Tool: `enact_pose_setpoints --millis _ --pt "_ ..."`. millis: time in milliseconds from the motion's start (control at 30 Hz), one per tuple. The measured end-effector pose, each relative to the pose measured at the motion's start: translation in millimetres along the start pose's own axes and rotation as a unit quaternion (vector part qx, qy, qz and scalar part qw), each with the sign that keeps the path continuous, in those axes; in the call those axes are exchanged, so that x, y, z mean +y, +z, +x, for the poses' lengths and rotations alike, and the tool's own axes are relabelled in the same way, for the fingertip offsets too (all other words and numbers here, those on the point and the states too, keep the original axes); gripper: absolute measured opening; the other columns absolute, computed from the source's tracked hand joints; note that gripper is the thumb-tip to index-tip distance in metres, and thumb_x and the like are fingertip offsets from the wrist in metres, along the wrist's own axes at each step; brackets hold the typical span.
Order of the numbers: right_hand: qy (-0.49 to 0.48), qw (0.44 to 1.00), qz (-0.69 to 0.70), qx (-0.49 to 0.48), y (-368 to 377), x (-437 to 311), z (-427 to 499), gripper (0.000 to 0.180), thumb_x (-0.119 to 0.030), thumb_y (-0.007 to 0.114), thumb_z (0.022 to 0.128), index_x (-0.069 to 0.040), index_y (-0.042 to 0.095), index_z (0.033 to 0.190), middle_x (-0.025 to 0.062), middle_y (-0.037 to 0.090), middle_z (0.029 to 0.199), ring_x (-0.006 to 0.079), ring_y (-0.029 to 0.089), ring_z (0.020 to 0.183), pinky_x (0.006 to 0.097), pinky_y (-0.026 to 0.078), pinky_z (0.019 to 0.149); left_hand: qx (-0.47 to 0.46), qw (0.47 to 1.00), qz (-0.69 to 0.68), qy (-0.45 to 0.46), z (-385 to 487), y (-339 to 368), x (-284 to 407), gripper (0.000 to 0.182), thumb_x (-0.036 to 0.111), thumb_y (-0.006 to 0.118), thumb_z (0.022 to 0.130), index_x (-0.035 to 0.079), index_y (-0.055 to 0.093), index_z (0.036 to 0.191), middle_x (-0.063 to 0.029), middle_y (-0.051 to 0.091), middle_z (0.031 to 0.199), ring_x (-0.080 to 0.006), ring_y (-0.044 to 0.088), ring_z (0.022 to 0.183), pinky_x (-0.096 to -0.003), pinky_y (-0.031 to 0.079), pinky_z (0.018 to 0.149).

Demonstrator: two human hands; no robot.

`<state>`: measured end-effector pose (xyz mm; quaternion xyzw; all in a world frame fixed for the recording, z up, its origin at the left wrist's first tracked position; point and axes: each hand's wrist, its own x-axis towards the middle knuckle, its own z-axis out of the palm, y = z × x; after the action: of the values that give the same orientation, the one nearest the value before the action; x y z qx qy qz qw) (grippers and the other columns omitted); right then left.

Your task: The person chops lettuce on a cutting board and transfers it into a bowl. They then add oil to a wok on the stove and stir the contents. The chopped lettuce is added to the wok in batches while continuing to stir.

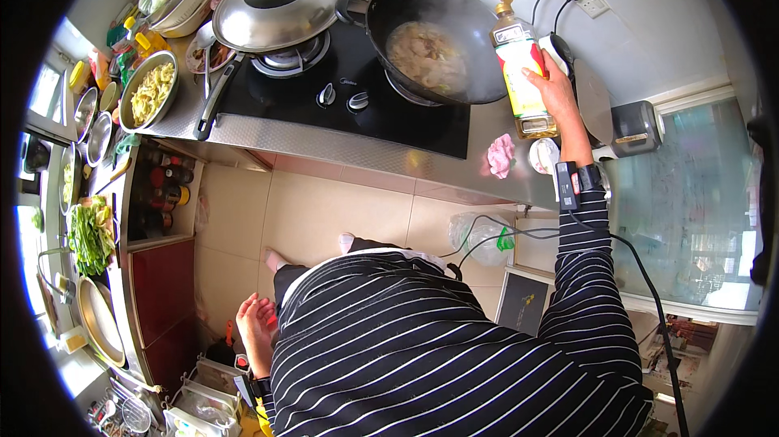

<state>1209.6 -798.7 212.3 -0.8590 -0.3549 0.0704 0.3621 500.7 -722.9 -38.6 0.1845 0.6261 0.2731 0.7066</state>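
My right hand (557,87) grips a clear plastic bottle (517,72) of amber liquid, with a yellow-and-white label and a gold cap. The bottle is upright or nearly so, just right of the wok; whether its base touches the counter cannot be told. A black wok (389,20) sits on the right burner, its pale food in liquid (426,56) steaming. My left hand (254,318) hangs low by my side, fingers loosely curled, with no held thing visible. A second pan under a steel domed lid (243,17) stands at the left burner.
A bowl of cut vegetables (149,93) stands left of the black gas hob (292,96). A pink cloth (501,156) lies near the counter's front edge. Leafy greens (90,236) lie on the left worktop. Black cables (654,309) run from my right wrist.
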Motion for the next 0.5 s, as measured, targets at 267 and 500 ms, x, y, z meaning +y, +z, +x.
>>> enact_pose_setpoints --millis 267,500 --pt "0.007 1.0 -0.006 0.016 -2 14 -3 0.072 -0.023 0.075 0.08 -0.002 0.043 0.142 0.017 0.064 0.123 0.0241 0.062 0.111 0.0326 0.046 0.096 -0.005 1.0 0.028 0.003 7 -7 3 0.022 0.01 0.057 0.094 0.002 0.059 0.114 -0.0137 0.069 0.089 -0.0243 0.07 0.075 -0.0315 0.058 0.066" --pt "0.023 0.996 0.057 0.062 9 -1 -9 0.075 -0.023 0.076 0.081 0.001 0.04 0.142 0.0185 0.064 0.12 0.0263 0.063 0.108 0.0334 0.048 0.093 -0.008 0.999 0.032 -0.003 6 -8 6 0.023 0.01 0.059 0.094 -0.001 0.06 0.114 -0.0128 0.069 0.086 -0.0199 0.068 0.073 -0.0294 0.056 0.068"
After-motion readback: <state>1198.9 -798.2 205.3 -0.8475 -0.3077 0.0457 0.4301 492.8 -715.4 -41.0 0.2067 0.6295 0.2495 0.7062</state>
